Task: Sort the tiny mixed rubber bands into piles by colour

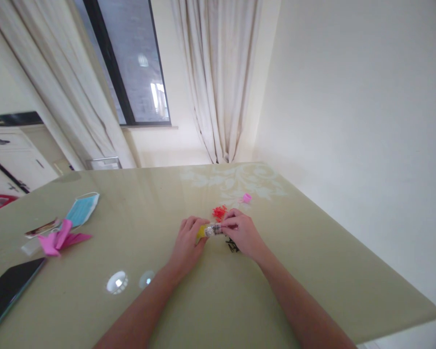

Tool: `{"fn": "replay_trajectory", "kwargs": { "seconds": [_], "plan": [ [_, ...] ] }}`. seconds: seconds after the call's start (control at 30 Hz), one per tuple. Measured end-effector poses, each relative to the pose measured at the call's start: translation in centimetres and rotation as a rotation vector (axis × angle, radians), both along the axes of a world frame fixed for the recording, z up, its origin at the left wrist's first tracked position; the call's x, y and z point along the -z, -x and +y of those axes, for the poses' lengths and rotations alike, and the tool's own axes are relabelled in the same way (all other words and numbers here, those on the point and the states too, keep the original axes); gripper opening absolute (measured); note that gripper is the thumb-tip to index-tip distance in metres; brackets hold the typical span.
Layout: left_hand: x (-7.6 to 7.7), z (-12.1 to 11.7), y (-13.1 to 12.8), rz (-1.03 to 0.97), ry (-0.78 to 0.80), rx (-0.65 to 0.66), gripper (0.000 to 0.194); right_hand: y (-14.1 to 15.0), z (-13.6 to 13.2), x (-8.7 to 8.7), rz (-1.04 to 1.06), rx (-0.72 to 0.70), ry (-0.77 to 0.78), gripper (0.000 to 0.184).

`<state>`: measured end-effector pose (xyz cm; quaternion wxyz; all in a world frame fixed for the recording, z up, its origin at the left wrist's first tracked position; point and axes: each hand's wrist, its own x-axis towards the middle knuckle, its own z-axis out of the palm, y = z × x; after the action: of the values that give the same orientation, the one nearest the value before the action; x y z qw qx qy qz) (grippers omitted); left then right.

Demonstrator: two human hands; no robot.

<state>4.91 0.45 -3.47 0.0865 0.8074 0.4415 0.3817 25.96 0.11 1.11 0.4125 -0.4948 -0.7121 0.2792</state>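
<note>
My left hand (189, 241) is closed around the yellow end of a small clear bottle (213, 230), which lies on its side just above the table. Dark bits show inside the bottle near its right end. The fingers of my right hand (242, 232) are pinched together at that right end; whatever they hold is too small to make out. Behind the bottle is a little heap of red pieces (219, 212). Several thin black pieces (232, 245) lie under and beside my right hand, which partly hides them. Farther back sits a small pink cap (246, 198).
On the left of the glossy table (218, 300) lie a blue face mask (83, 210), a folded pink paper shape (61, 240) and a dark phone or tablet (12, 291). A wall (366, 121) runs along the right edge. Curtains (218, 77) hang behind.
</note>
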Motion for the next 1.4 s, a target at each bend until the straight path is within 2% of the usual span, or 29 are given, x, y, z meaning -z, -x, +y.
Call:
{"fn": "replay_trajectory", "kwargs": {
  "seconds": [0.1, 0.33, 0.47, 0.63, 0.77, 0.9, 0.97, 1.07, 1.17, 1.2, 1.27, 1.4],
  "plan": [
    [-0.3, 0.0, 0.2, 0.006, 0.006, 0.029, 0.034, -0.1, 0.2, 0.3, 0.058, -0.008, 0.043, 0.005],
    [-0.2, -0.2, 0.1, -0.050, 0.030, 0.060, 0.034, 0.2, -0.1, 0.2, 0.121, -0.014, -0.050, 0.024],
    [-0.5, -0.3, -0.2, -0.097, 0.069, 0.092, 0.033, 0.3, -0.3, 0.3, 0.099, 0.001, -0.092, 0.022],
    [-0.4, -0.3, -0.3, -0.136, 0.094, 0.043, 0.033, 0.2, -0.4, -0.2, 0.011, -0.028, -0.124, 0.010],
    [-0.1, -0.1, -0.4, -0.142, 0.097, -0.007, 0.033, 0.0, -0.2, -0.4, -0.019, -0.110, -0.155, 0.018],
    [-0.3, -0.1, -0.3, -0.091, 0.064, 0.003, 0.031, 0.3, -0.2, -0.2, 0.092, -0.026, -0.128, 0.009],
    [-0.5, -0.2, -0.2, -0.076, 0.051, -0.013, 0.028, 0.7, -0.4, -0.3, 0.160, 0.006, -0.114, 0.013],
    [-0.9, -0.2, -0.2, -0.176, 0.119, -0.057, 0.025, 0.6, -0.6, -0.9, 0.279, -0.038, -0.065, 0.020],
    [-1.1, 0.0, -0.2, -0.415, 0.289, -0.056, 0.029, -1.0, -0.5, -1.9, 0.354, -0.060, 0.022, 0.027],
    [-1.1, 0.1, -0.1, -0.470, 0.325, -0.059, 0.031, -1.9, -0.4, -2.2, 0.320, -0.062, 0.053, 0.029],
    [-1.1, 0.2, -0.1, -0.532, 0.347, -0.072, 0.034, -3.7, -0.2, -2.5, 0.124, -0.107, 0.139, 0.028],
    [-0.7, 0.4, -0.1, -0.549, 0.358, -0.044, 0.034, -5.5, 0.0, -2.0, -0.285, -0.157, 0.291, 0.031]
  ]
}}
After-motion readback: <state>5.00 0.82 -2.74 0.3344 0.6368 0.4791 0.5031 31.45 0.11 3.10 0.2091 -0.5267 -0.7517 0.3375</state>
